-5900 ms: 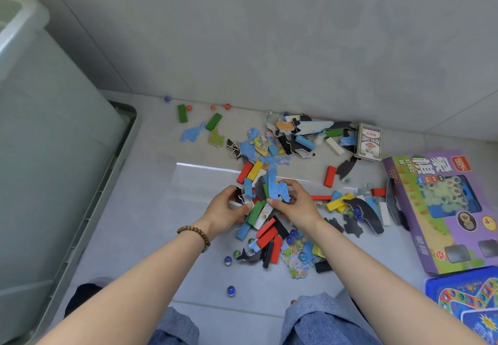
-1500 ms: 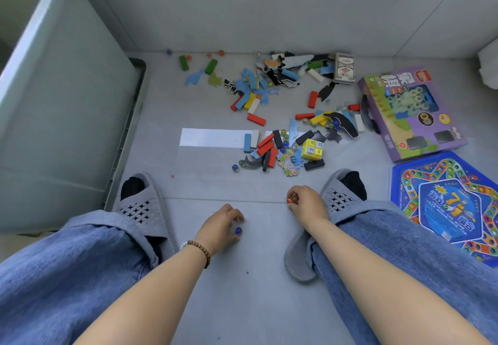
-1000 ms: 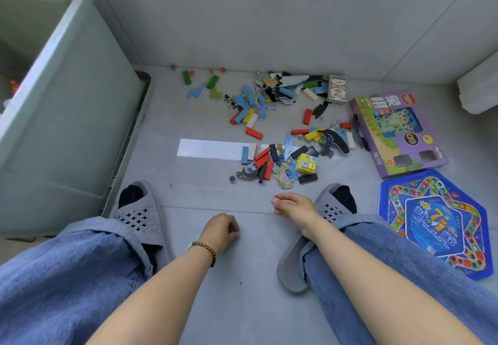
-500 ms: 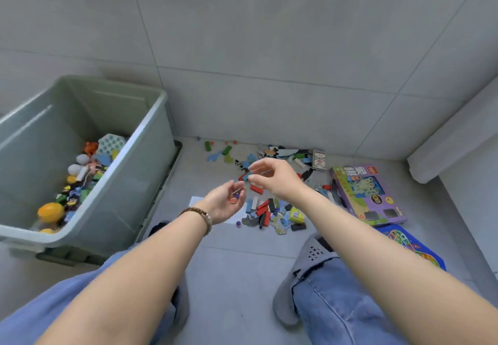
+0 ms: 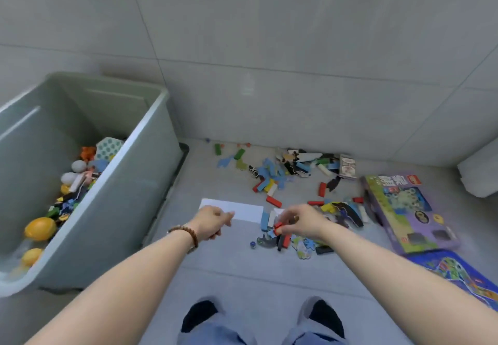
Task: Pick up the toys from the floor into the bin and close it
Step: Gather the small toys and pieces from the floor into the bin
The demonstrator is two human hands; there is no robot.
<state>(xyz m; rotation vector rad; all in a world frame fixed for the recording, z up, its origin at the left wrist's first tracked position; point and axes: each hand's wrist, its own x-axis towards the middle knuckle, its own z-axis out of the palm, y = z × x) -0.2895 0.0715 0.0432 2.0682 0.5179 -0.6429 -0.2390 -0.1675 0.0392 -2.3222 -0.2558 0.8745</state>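
The purple game box [image 5: 404,210] bears large white Chinese characters and a red corner badge, both too blurred to read, and the print on the small card box [image 5: 347,166] is also illegible. One open bin [image 5: 121,196] stands at the left, holding two yellow balls, two white eggs and mixed small pieces. The loose toys [image 5: 272,188] lie scattered on the floor between the bin and the box, with two green blocks near the wall. One blue marble [image 5: 252,244] sits beside the pile, and one blue game board [image 5: 458,269] lies at the right. The right hand [image 5: 301,222] pinches a red block [image 5: 279,225] over the pile, partly hiding it. The left hand [image 5: 211,223], with a bead bracelet [image 5: 186,234], curls into a loose fist above one white paper strip [image 5: 242,211]; anything inside is hidden.
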